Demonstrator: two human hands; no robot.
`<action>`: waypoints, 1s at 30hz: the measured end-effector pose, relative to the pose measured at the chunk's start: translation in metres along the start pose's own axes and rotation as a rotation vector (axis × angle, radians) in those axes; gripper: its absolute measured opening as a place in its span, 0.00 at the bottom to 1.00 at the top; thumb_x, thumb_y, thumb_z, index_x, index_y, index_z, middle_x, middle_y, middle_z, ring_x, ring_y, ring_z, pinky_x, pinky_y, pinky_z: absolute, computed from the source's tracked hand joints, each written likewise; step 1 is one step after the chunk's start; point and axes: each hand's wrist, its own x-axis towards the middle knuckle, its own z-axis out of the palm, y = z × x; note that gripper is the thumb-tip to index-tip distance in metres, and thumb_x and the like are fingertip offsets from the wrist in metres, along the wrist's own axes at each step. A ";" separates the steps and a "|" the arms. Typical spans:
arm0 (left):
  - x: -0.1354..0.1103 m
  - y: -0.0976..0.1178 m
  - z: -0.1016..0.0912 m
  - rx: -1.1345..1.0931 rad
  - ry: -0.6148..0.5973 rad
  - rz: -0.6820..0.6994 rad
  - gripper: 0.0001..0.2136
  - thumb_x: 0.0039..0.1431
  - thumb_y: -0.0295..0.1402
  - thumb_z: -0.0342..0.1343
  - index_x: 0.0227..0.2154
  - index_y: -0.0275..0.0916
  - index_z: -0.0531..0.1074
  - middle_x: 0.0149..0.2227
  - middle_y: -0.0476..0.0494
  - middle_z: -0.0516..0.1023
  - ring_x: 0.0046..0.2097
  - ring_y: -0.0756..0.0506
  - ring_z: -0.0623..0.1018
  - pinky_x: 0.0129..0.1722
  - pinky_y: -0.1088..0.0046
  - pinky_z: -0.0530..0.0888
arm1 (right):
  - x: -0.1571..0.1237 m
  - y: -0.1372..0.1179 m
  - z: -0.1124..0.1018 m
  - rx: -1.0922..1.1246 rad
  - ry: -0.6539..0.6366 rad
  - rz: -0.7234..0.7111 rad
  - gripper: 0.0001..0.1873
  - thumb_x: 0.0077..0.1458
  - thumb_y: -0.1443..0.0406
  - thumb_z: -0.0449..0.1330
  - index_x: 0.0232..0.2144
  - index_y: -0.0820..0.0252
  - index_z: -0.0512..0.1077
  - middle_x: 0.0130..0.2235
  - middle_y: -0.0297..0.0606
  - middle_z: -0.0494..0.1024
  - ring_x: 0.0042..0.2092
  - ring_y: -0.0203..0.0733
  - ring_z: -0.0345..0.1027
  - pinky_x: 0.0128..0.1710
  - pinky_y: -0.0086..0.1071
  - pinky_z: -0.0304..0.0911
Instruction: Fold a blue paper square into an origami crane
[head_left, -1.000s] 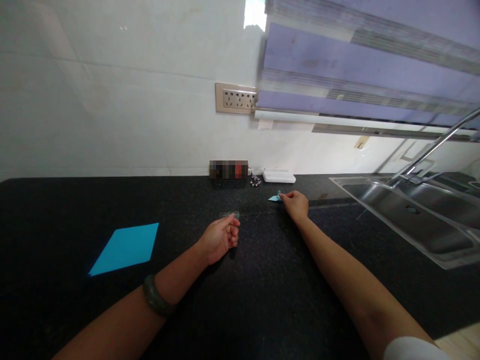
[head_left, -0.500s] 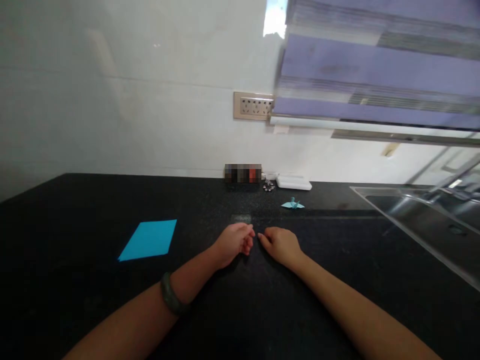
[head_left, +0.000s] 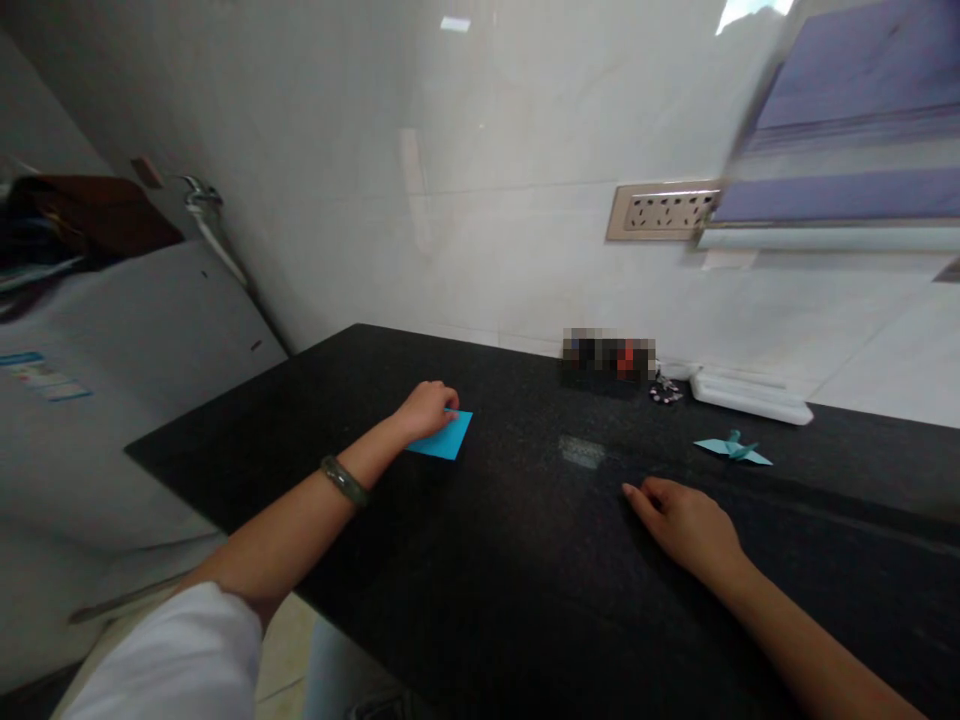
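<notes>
A blue square sheet of paper [head_left: 448, 440] lies flat on the black countertop, left of centre. My left hand [head_left: 429, 408] covers its far left part, with the fingers curled and the thumb at the paper's edge. A dark bangle circles the left wrist. To the right, my right hand [head_left: 686, 525] rests on the counter, its fingers folded into a loose fist with nothing visible in it. Beyond that hand sits a pale teal folded paper crane [head_left: 735, 450], not touched by either hand.
Along the wall stand a pixelated dark box [head_left: 609, 355], a beaded bracelet [head_left: 665, 390] and a long white case [head_left: 750, 395]. A socket panel [head_left: 664, 211] is on the wall. The counter's left edge borders a white appliance [head_left: 150, 350] with a brown bag [head_left: 97, 215] on top.
My view has swung left. My left hand has moved from beside my right hand leftward onto the blue paper. The right hand stays in its loose fist on the counter.
</notes>
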 end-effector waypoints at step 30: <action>-0.002 -0.017 0.004 0.057 -0.301 -0.072 0.11 0.26 0.37 0.62 0.15 0.36 0.70 0.26 0.42 0.66 0.32 0.44 0.66 0.35 0.69 0.61 | 0.001 0.003 0.003 0.006 0.020 -0.018 0.21 0.52 0.52 0.44 0.18 0.56 0.66 0.22 0.34 0.71 0.26 0.39 0.65 0.22 0.29 0.47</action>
